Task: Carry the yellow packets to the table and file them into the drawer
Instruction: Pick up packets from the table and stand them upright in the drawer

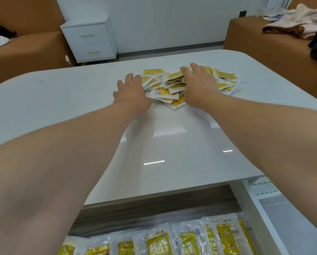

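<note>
A loose pile of yellow-and-white packets lies on the far half of the white table. My left hand lies flat at the pile's left edge, fingers spread and touching the outer packets. My right hand rests on top of the pile's right half with straight fingers. Neither hand grips a packet. Below the table's near edge the open drawer holds a row of several yellow packets standing side by side.
A white two-drawer cabinet stands behind the table by the wall. Brown upholstered seats flank the room, the right one heaped with clothes. The drawer's right compartment shows white lining.
</note>
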Demonstrator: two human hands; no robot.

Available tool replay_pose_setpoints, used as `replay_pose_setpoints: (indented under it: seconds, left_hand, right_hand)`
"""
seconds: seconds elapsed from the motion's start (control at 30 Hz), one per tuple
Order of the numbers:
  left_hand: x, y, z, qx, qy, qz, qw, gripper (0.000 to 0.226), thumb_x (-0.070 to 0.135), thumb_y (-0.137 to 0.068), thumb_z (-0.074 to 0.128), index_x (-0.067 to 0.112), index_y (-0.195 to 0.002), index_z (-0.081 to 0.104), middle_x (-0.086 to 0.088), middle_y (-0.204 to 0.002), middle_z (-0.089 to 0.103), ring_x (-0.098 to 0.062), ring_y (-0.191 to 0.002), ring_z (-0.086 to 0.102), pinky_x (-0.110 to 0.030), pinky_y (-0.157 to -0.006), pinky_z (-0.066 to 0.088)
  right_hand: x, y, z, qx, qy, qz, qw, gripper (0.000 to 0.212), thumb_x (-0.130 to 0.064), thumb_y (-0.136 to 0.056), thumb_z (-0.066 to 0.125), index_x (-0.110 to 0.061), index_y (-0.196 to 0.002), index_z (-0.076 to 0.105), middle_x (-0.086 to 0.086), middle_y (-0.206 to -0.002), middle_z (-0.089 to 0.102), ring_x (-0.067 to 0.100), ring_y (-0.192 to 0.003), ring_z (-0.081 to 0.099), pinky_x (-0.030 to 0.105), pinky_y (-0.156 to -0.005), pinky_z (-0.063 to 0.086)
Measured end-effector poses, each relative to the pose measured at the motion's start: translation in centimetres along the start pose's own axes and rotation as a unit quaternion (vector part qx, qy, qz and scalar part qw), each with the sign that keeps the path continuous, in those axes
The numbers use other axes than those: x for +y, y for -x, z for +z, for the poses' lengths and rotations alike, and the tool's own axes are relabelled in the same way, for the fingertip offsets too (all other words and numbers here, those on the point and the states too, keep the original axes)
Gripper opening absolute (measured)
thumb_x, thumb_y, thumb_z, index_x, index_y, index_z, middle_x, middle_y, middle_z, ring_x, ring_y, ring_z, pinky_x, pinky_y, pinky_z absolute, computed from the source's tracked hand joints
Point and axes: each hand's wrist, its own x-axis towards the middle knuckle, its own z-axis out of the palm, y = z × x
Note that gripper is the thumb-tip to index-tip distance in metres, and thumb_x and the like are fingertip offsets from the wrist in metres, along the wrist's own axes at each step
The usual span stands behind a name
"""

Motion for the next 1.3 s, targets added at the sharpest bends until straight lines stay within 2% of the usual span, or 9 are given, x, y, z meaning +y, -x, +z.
replay_pose_setpoints:
  seconds: [0.17, 0.23, 0.4, 0.57, 0.67, 0.77, 0.93, 1.03, 1.3]
  left_hand:
    - [-1.4, -3.4, 1.4, -0.055, 0.029, -0.057, 0.996, 0.09, 0.037, -0.088, 0.06, 0.026, -0.161, 0.007, 0.004, -0.169, 0.0, -0.042, -0.151, 0.01, -0.057, -0.114, 0.032]
    - [-1.9, -4.2, 2.4, -0.068, 0.037, -0.066, 0.995, 0.092, 0.04, -0.088, 0.058, 0.029, -0.161, 0.002, 0.004, -0.169, -0.003, -0.043, -0.151, 0.007, -0.06, -0.115, 0.03]
    - [-2.6, -6.3, 3.5, -0.1, 0.006, -0.025, 0.995, 0.083, 0.048, -0.093, 0.046, 0.036, -0.161, 0.0, 0.006, -0.17, -0.007, -0.045, -0.153, 0.004, -0.059, -0.12, 0.021]
    - [-3.4, -6.8, 3.8, -0.104, -0.052, 0.04, 0.992, 0.067, 0.045, -0.102, 0.035, 0.033, -0.161, 0.007, 0.004, -0.17, 0.001, -0.031, -0.153, 0.021, -0.049, -0.12, 0.028]
    - [-3.7, -5.7, 2.8, -0.086, -0.085, 0.069, 0.99, 0.062, 0.03, -0.105, 0.039, 0.03, -0.161, 0.014, 0.0, -0.169, 0.014, -0.034, -0.145, 0.035, -0.046, -0.112, 0.036]
    - [-3.9, -3.1, 1.7, -0.102, -0.121, 0.056, 0.986, 0.072, 0.01, -0.099, 0.042, 0.03, -0.161, 0.012, -0.003, -0.167, 0.019, -0.037, -0.14, 0.041, -0.045, -0.106, 0.04]
    - [-4.5, 3.8, -0.7, -0.07, -0.079, 0.018, 0.994, 0.057, 0.003, -0.09, 0.043, 0.023, -0.143, 0.042, -0.012, -0.128, 0.057, -0.035, -0.103, 0.057, -0.041, -0.086, 0.05]
    - [-5.0, 8.3, -2.0, -0.041, -0.036, -0.001, 0.999, 0.047, 0.007, -0.094, 0.046, 0.026, -0.137, 0.051, -0.011, -0.12, 0.062, -0.035, -0.103, 0.06, -0.039, -0.083, 0.05]
    - [-7.4, 17.8, -2.2, -0.048, 0.01, 0.023, 0.999, 0.047, 0.031, -0.098, 0.054, 0.028, -0.144, 0.047, 0.001, -0.141, 0.048, -0.035, -0.116, 0.057, -0.043, -0.088, 0.051]
  right_hand:
    - [-0.2, -3.0, 0.7, -0.047, 0.018, 0.04, 0.998, 0.107, -0.002, -0.085, 0.062, -0.038, -0.16, -0.004, 0.005, -0.168, -0.022, 0.043, -0.154, -0.009, 0.071, -0.117, 0.016]
    - [-0.5, -3.3, 1.1, -0.072, 0.009, 0.085, 0.994, 0.109, 0.0, -0.085, 0.062, -0.045, -0.159, -0.005, 0.003, -0.167, -0.026, 0.045, -0.153, -0.012, 0.076, -0.113, 0.014]
    - [-1.2, -5.1, 2.3, -0.156, 0.014, 0.099, 0.983, 0.096, -0.001, -0.091, 0.053, -0.052, -0.157, 0.004, 0.008, -0.167, 0.01, 0.056, -0.149, -0.002, 0.083, -0.106, 0.014]
    - [-0.9, -6.1, 2.6, -0.167, 0.078, 0.042, 0.982, 0.092, -0.003, -0.092, 0.049, -0.045, -0.159, 0.004, 0.022, -0.147, 0.042, 0.058, -0.136, 0.035, 0.075, -0.11, 0.027]
    - [-1.4, -4.6, 2.4, -0.136, 0.081, 0.017, 0.987, 0.077, -0.009, -0.098, 0.036, -0.046, -0.159, 0.005, 0.022, -0.139, 0.047, 0.058, -0.128, 0.044, 0.069, -0.098, 0.045]
    - [-2.2, -2.3, 1.0, -0.13, 0.066, -0.011, 0.989, 0.07, -0.01, -0.101, 0.033, -0.041, -0.161, 0.012, 0.02, -0.135, 0.05, 0.049, -0.123, 0.052, 0.053, -0.092, 0.051]
    - [-3.5, 2.4, -2.0, -0.099, 0.03, -0.004, 0.995, 0.049, -0.016, -0.104, 0.041, -0.027, -0.151, 0.038, 0.013, -0.102, 0.05, 0.031, -0.088, 0.049, 0.035, -0.057, 0.038]
    - [-4.1, 6.3, -3.6, -0.092, 0.003, -0.019, 0.996, 0.053, -0.012, -0.102, 0.041, -0.027, -0.152, 0.035, 0.015, -0.112, 0.055, 0.037, -0.101, 0.057, 0.038, -0.068, 0.041]
    - [-5.8, 17.4, -3.5, -0.118, -0.023, -0.05, 0.992, 0.072, -0.005, -0.098, 0.036, -0.035, -0.16, 0.015, 0.013, -0.145, 0.046, 0.042, -0.122, 0.054, 0.05, -0.091, 0.051]
